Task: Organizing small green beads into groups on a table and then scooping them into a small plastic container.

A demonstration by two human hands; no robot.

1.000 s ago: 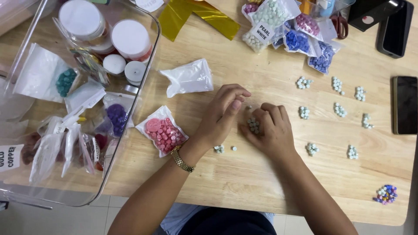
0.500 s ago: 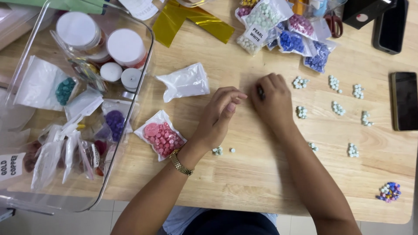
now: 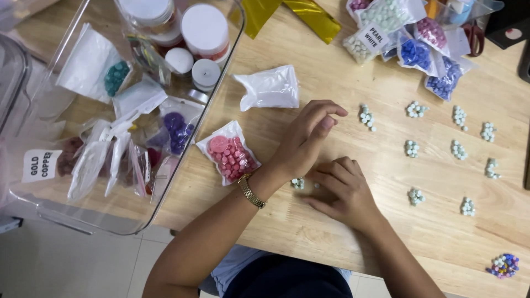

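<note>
Right hand (image 3: 342, 190) pressing flat, fingers spread, gathering small pale-green beads (image 3: 298, 182) on wooden table (image 3: 342, 77); left hand (image 3: 303, 140) hovering, fingers loose, empty. Advice: sweep gently, avoid scattering.

Pale wood-grain tabletop (image 3: 342, 237), small clusters of pale mint-white beads (image 3: 411, 148), clear bag of pink pieces (image 3: 231, 154), white bag (image 3: 270, 88), blue bead bags (image 3: 415, 54), gold foil strips (image 3: 309, 14), gold bracelet (image 3: 251, 191), multicoloured bead cluster (image 3: 502, 265).

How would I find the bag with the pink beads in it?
Start at the big clear plastic storage bin on the wooden table. Just beside its right wall lies a small clear plastic bag of pink round beads. The white bag above it looks empty of beads.
</note>
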